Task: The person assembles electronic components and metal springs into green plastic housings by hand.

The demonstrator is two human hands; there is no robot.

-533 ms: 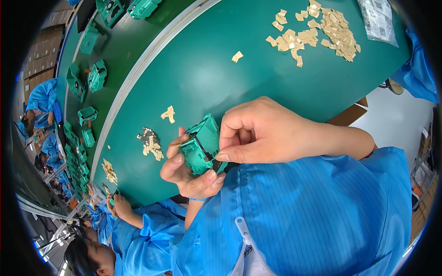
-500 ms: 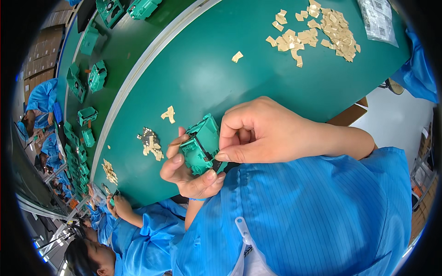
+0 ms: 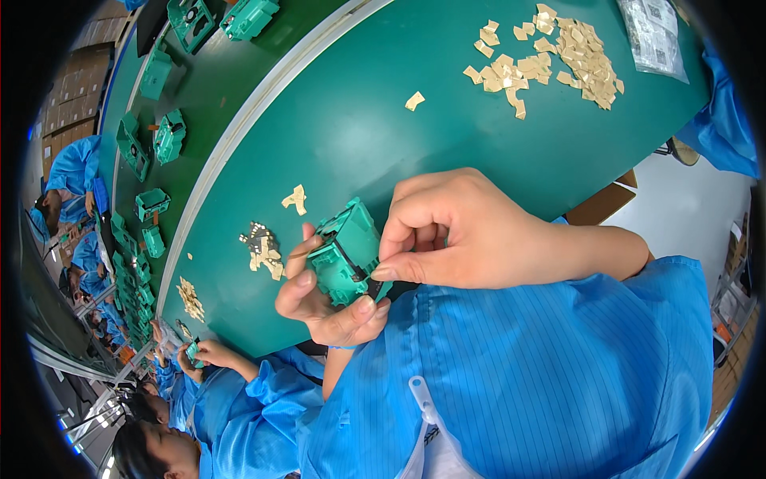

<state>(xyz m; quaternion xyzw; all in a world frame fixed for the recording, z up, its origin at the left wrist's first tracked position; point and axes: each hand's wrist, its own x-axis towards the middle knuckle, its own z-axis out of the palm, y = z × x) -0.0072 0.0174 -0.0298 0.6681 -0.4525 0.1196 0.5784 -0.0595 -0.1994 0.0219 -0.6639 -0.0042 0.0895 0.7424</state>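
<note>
A green plastic housing [image 3: 357, 231], open like a box and edged with a black strip, is tilted in front of my body. My left hand [image 3: 323, 307] grips it from below and the left, with fingers and thumb wrapped round its sides. Close against its right edge is my right hand [image 3: 447, 227], its thumb and forefinger pinched together at the black strip. Whatever sits between those fingertips is too small or hidden to make out. The other right fingers are curled in.
Cream paper-like pieces [image 3: 590, 60] lie heaped at the far right, near a clear plastic bag [image 3: 653, 40]. Smaller piles [image 3: 263, 249] lie left of the housing. Beyond a pale rail, a belt carries more green housings [image 3: 169, 136]. A co-worker's hands [image 3: 203, 355] work at lower left.
My hands and the housing hold nearly the same place, with the right hand shifted very slightly. The co-worker's hands at lower left have moved a little.
</note>
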